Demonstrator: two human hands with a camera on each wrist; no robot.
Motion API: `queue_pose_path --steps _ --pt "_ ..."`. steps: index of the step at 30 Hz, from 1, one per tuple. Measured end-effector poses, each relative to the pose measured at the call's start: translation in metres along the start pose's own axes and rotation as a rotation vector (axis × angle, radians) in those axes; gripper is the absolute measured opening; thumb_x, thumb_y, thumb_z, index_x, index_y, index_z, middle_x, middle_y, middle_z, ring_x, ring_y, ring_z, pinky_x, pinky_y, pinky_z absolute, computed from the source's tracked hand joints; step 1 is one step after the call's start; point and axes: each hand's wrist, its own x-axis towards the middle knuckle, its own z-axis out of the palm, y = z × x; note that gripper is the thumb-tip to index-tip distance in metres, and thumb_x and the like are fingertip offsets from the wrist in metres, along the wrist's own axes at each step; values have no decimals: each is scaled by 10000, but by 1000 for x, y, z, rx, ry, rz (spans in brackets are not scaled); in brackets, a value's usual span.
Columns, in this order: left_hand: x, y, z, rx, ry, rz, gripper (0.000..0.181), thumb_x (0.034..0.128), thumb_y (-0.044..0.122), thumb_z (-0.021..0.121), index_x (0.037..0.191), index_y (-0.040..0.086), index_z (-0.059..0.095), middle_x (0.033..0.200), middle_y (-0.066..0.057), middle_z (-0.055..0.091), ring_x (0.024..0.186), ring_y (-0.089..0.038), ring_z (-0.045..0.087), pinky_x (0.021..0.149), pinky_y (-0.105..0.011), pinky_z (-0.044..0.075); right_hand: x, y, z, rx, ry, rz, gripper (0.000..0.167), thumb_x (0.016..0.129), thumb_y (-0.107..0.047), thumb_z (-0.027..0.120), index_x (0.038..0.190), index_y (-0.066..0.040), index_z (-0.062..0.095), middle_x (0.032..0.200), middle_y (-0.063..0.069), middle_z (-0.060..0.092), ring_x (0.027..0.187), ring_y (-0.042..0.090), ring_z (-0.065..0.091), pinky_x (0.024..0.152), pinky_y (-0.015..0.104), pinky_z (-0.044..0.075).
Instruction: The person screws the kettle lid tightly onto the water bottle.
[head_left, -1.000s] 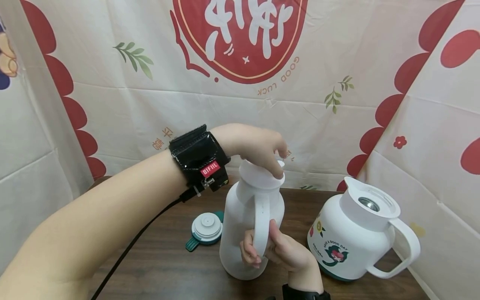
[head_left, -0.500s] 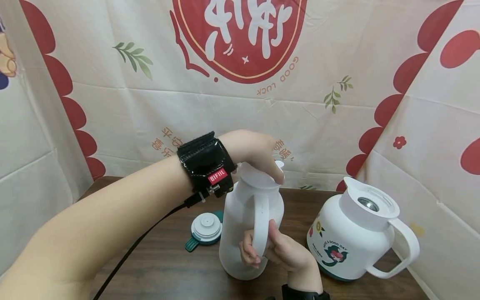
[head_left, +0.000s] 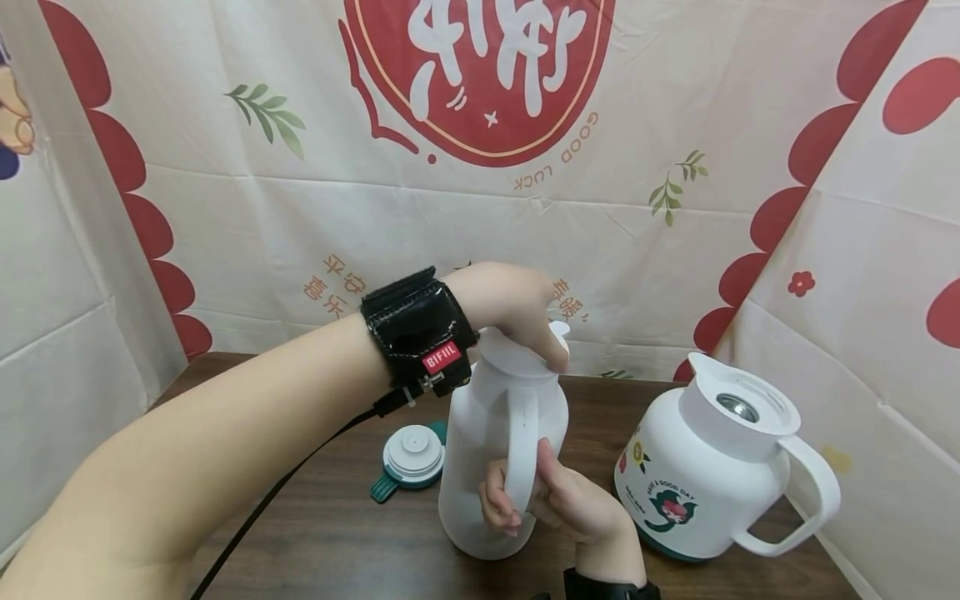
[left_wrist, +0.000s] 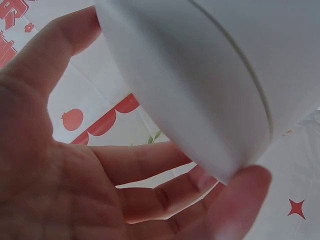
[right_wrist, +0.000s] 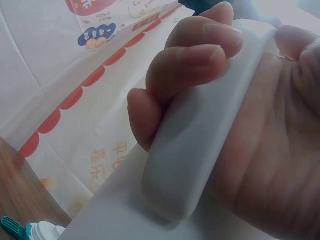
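A plain white thermos jug [head_left: 476, 475] stands on the table, its spout at the far side and its handle [head_left: 522, 446] toward me. From above, my left hand [head_left: 517, 304] grips the rim of its collar. In the left wrist view the thumb and fingers spread around the rim [left_wrist: 165, 100]. My right hand [head_left: 577, 504] holds the handle, with fingers curled round it in the right wrist view [right_wrist: 190, 65]. The left hand hides much of the jug's top.
On the brown table [head_left: 315, 525], a white and green stopper [head_left: 413, 454] lies left of the jug. To the right stands a shorter white thermos jug [head_left: 701, 475] with a printed picture and an uncovered mouth. A patterned cloth [head_left: 450, 208] hangs behind. A black cable [head_left: 292, 471] runs from the left wrist.
My left hand has shifted slightly right and down onto the jug's rim, its wrist turning and its raised fingers lowering out of sight. The right hand and the jug look unmoved.
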Motion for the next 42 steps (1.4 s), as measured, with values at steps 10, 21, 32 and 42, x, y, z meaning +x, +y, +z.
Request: queue_pose_path --steps 10,21,32,42 --pt "2 1 2 14 27 16 562 804 392 745 1252 102 567 1020 -46 615 881 -201 588 703 -306 509 -1 0 0 -10 -8 3 709 967 -515 -68 852 50 344 730 171 328 615 325 313 569 382 314" --pt "5 0 3 35 20 34 547 779 386 760 1196 96 556 996 -32 607 867 -191 587 680 -295 492 -3 0 0 -10 -17 -1 714 963 -521 -72 841 49 340 726 175 326 616 302 326 570 381 316" --pt "6 0 2 39 -12 55 489 769 358 773 1118 77 578 942 -42 624 809 -194 585 581 -314 507 -4 -1 1 -6 -16 3 713 962 -511 -80 845 52 340 729 175 326 613 320 315 566 364 321" --pt "4 0 -2 139 -47 92 308 782 406 745 744 117 646 769 -2 590 710 -160 548 482 -300 486 -4 0 1 -4 -32 -4 713 961 -517 -78 842 52 335 718 173 317 609 314 313 564 363 318"
